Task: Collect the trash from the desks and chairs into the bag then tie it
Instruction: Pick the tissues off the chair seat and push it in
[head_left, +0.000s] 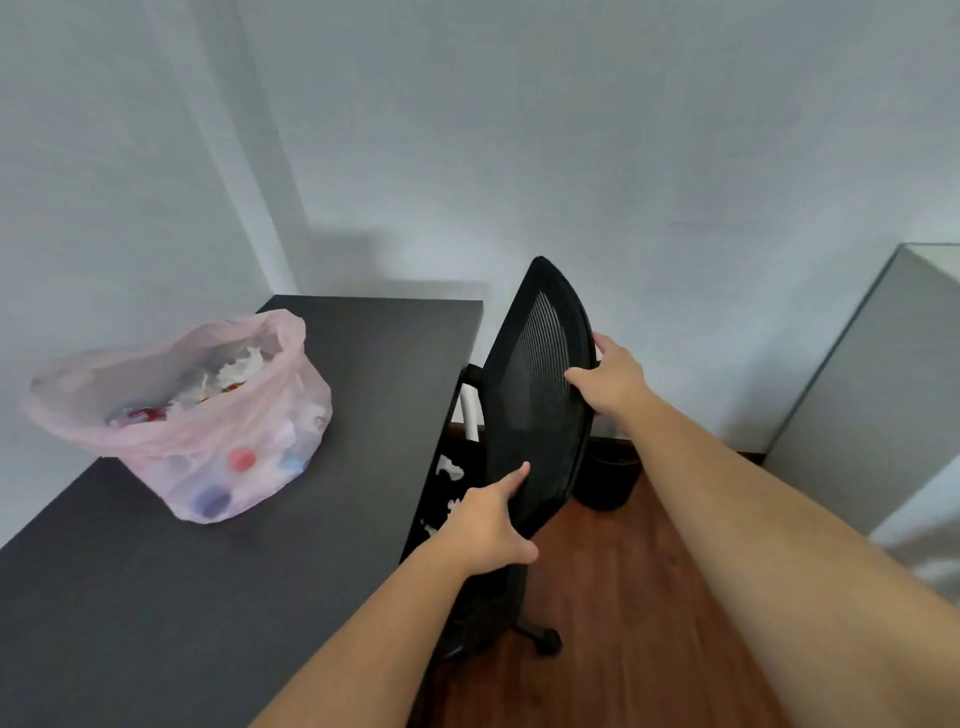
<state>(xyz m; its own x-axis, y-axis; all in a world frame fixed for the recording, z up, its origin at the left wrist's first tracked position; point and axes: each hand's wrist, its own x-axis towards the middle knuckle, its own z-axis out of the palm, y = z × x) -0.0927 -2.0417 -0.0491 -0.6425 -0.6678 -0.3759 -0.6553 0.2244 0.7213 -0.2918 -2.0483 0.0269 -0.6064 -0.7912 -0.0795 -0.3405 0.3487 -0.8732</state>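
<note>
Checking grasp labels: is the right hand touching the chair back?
Touching. Head view: the right hand grips the chair back, thumb on the mesh.

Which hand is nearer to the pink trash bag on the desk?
Left. The left hand grips the lower edge of the chair back, to the right of the pink bag; the right hand grips the opposite edge, farther right.

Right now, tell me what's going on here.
A person grips the back of a black chair with both hands: the left hand low on its edge, the right hand higher up. The chair stands beside the desk, and white scraps appear to lie on its seat. The bag sits on the desk, open and holding trash, not yet tied.
</note>
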